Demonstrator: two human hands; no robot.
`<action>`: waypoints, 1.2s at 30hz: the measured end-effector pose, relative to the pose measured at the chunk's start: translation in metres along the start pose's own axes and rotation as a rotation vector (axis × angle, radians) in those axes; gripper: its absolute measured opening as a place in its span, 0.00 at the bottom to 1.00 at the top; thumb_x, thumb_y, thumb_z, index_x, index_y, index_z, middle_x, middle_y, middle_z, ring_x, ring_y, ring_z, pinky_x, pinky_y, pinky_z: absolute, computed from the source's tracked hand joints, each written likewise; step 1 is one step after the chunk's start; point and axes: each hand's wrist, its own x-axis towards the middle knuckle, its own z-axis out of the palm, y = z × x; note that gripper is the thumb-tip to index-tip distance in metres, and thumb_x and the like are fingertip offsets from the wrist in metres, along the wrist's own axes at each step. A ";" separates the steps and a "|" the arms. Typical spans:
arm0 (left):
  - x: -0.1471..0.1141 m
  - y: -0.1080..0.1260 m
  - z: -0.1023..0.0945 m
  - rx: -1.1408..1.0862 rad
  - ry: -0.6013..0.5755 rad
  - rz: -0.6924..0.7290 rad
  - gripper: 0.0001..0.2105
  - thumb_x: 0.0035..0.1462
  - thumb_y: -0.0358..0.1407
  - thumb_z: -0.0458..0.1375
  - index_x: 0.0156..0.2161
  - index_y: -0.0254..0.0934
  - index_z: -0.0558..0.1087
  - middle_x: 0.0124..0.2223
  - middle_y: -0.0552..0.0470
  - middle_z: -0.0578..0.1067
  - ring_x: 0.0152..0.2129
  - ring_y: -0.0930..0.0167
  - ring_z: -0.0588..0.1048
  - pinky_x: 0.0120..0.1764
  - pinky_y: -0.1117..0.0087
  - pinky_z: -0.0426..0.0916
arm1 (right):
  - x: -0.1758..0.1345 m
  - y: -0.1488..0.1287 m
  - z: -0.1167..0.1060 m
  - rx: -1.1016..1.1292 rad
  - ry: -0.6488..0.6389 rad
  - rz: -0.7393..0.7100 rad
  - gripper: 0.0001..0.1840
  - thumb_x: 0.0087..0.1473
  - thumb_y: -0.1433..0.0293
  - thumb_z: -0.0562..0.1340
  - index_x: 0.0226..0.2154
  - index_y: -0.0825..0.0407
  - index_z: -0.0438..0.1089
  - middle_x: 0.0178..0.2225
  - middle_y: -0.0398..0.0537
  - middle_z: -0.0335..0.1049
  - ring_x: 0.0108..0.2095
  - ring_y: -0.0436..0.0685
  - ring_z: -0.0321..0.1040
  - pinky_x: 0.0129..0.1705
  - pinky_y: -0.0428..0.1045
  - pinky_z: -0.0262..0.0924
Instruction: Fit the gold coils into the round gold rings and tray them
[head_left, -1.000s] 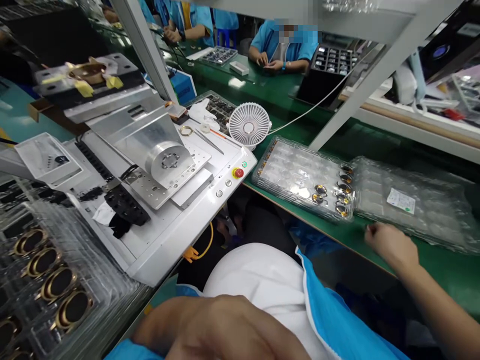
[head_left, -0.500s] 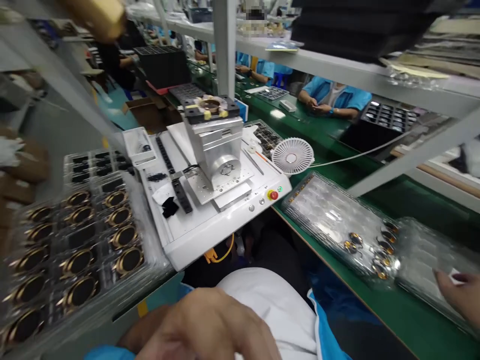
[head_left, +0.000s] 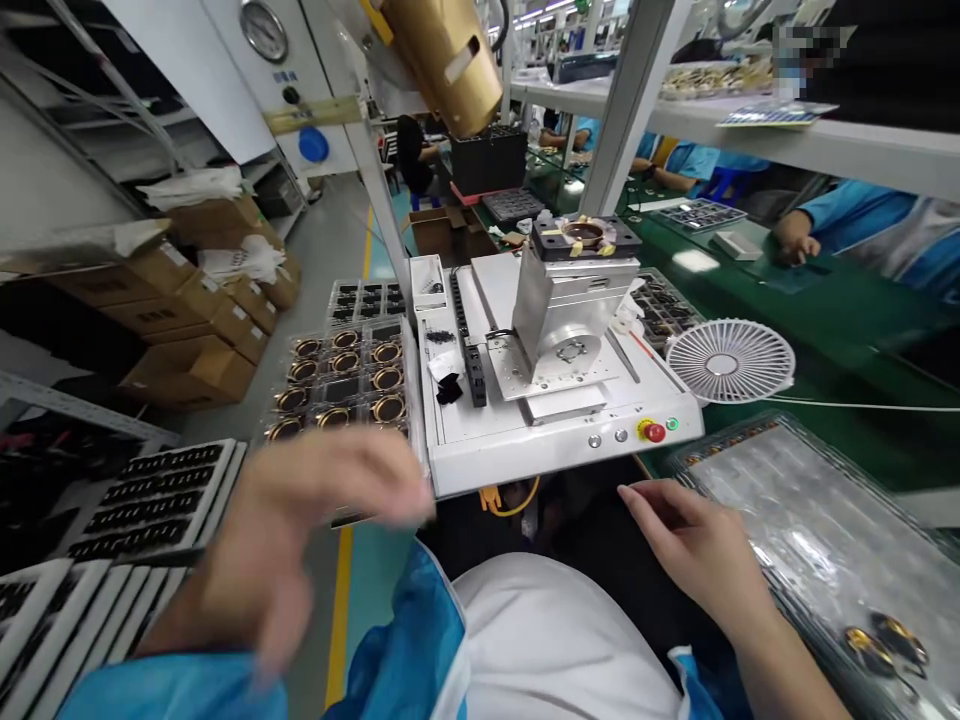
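Note:
My left hand (head_left: 322, 510) is blurred by motion, low in front of the clear tray (head_left: 412, 420) of round black parts with gold rims. Its thumb stands apart from the bent fingers, and I see nothing between them. On the other side, my right hand (head_left: 697, 540) is over my lap, beside another clear tray (head_left: 810, 480). Thumb and forefinger come together at the tips; anything between them is hidden. Ahead stands a white machine base (head_left: 510, 450) carrying a silver metal block (head_left: 570, 310), topped by a black fixture (head_left: 589, 238) with a round brown opening.
A red stop button (head_left: 655, 432) is on the machine's front edge. Tweezers (head_left: 624, 358) lie on its right side, near a white fan (head_left: 731, 362). A gold cylinder (head_left: 450, 65) hangs above. Cardboard boxes (head_left: 191, 370) are stacked left; co-workers sit across the green bench.
The view has swung left. My left hand has moved from in front of my body toward the left tray. My right hand has come back from the far-right tray toward my lap.

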 end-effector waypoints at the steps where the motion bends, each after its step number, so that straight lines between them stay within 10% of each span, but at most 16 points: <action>1: 0.004 -0.008 -0.026 0.237 0.134 -0.070 0.27 0.46 0.60 0.71 0.46 0.46 0.84 0.43 0.48 0.84 0.33 0.62 0.82 0.36 0.62 0.79 | -0.001 0.000 0.005 0.018 -0.045 -0.030 0.20 0.61 0.50 0.61 0.33 0.46 0.79 0.29 0.48 0.81 0.25 0.61 0.76 0.30 0.54 0.70; 5: 0.025 -0.062 -0.115 1.034 0.386 -0.691 0.29 0.54 0.56 0.67 0.51 0.33 0.80 0.36 0.51 0.83 0.34 0.60 0.82 0.50 0.52 0.76 | -0.006 0.003 0.012 0.038 -0.124 -0.068 0.20 0.63 0.50 0.60 0.32 0.45 0.79 0.29 0.47 0.80 0.26 0.61 0.76 0.28 0.52 0.70; 12: 0.018 -0.111 -0.155 1.113 0.359 -0.760 0.09 0.50 0.34 0.69 0.38 0.35 0.81 0.37 0.42 0.85 0.39 0.55 0.82 0.50 0.54 0.74 | -0.018 0.023 0.005 0.073 -0.125 0.020 0.21 0.60 0.48 0.61 0.32 0.44 0.80 0.29 0.46 0.81 0.26 0.61 0.77 0.27 0.51 0.71; 19: 0.021 -0.088 -0.140 1.091 0.493 -0.672 0.12 0.54 0.41 0.64 0.41 0.38 0.83 0.39 0.43 0.85 0.34 0.59 0.81 0.43 0.60 0.73 | 0.014 0.007 -0.029 0.061 -0.059 -0.053 0.20 0.57 0.49 0.63 0.31 0.46 0.80 0.26 0.48 0.79 0.23 0.61 0.73 0.25 0.52 0.67; 28: 0.056 -0.028 -0.050 0.928 0.481 -0.401 0.17 0.50 0.52 0.68 0.25 0.40 0.78 0.26 0.51 0.81 0.24 0.67 0.77 0.29 0.69 0.69 | 0.185 -0.122 -0.083 -0.055 0.297 -0.657 0.09 0.55 0.62 0.66 0.35 0.50 0.77 0.42 0.53 0.78 0.44 0.65 0.74 0.45 0.57 0.69; 36: 0.068 -0.027 -0.032 0.913 0.346 -0.059 0.11 0.58 0.42 0.66 0.28 0.39 0.78 0.36 0.49 0.84 0.34 0.67 0.82 0.42 0.66 0.74 | 0.261 -0.167 -0.090 -0.189 -0.129 -0.684 0.09 0.50 0.76 0.68 0.36 0.52 0.81 0.37 0.49 0.80 0.38 0.60 0.75 0.43 0.54 0.69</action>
